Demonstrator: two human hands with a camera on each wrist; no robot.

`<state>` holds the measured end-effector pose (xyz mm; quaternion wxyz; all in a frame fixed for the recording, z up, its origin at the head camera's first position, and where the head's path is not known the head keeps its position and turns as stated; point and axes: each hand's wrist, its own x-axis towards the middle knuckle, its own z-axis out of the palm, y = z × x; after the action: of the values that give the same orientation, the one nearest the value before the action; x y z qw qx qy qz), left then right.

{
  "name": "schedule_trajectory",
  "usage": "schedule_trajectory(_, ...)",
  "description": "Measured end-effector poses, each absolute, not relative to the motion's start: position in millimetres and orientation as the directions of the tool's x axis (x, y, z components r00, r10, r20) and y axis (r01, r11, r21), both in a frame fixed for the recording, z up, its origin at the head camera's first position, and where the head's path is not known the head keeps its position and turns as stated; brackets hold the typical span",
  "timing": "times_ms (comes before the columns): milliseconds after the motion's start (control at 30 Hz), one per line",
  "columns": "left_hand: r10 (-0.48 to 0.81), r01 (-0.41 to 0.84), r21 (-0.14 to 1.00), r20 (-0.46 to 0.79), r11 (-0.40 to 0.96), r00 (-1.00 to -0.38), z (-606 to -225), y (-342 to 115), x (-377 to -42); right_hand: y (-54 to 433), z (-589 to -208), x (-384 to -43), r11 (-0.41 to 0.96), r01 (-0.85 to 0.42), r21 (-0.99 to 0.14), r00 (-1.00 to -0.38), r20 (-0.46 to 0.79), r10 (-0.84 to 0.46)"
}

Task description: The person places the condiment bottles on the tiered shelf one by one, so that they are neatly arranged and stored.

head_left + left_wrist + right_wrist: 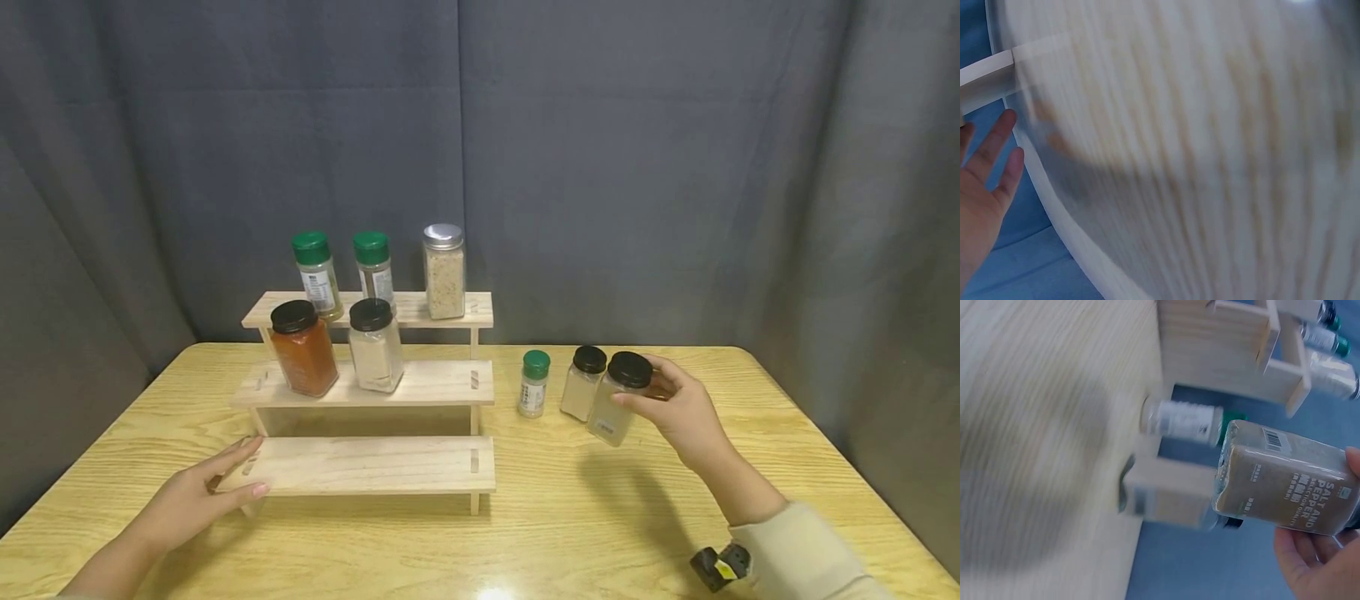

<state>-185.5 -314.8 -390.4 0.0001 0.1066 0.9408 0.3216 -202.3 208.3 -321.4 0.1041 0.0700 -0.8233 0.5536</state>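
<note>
My right hand (682, 417) grips a tan-filled salt-and-pepper jar (611, 410) above the table (555, 533), near a cream-filled jar (579, 395); my left hand (183, 507), fingers extended, touches the lowest shelf (367, 463); one tier up stands a red-filled jar (306, 360); grey curtain (600, 167) hangs behind.

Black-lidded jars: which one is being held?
The salt and pepper jar in the right hand; the other three stand unheld, two on the rack, one on the table.
</note>
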Motion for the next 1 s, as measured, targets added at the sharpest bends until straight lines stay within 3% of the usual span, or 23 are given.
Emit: schedule_trajectory(1000,0.170,0.118,0.658,-0.015,0.744,-0.985,-392,-315,-186,125,-284,-216,0.219,-0.328,-0.919,-0.943,0.305,-0.135)
